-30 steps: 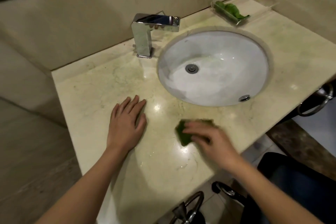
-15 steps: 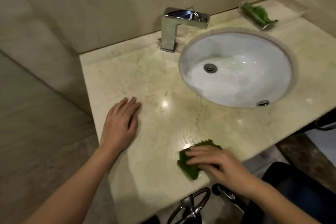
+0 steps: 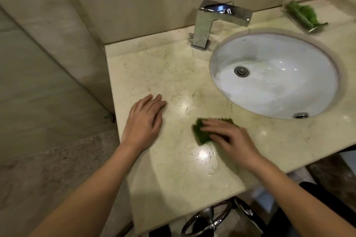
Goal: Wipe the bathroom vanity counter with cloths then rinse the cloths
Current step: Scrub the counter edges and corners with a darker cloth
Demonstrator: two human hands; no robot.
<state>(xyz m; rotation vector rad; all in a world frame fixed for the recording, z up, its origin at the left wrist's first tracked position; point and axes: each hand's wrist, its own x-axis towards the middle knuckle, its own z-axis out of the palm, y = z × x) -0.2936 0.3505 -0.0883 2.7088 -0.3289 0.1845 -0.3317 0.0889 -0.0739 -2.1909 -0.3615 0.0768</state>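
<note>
- On the counter (image 3: 173, 179) front, left of the sink (image 3: 269, 86), where do we have the cloth (image 3: 201, 133)?
- Under our right hand (image 3: 229, 138), fingers flat and together, pressing it down. It pokes out past the fingertips, toward our left hand (image 3: 144, 119).
- Left one?
- Flat on the counter, fingers together, holding nothing. Right is nearer, so it wipes.
- Change from half a second back?
- Cloth was at the front edge; now it's up near the sink rim. Left hand hasn't moved.
</note>
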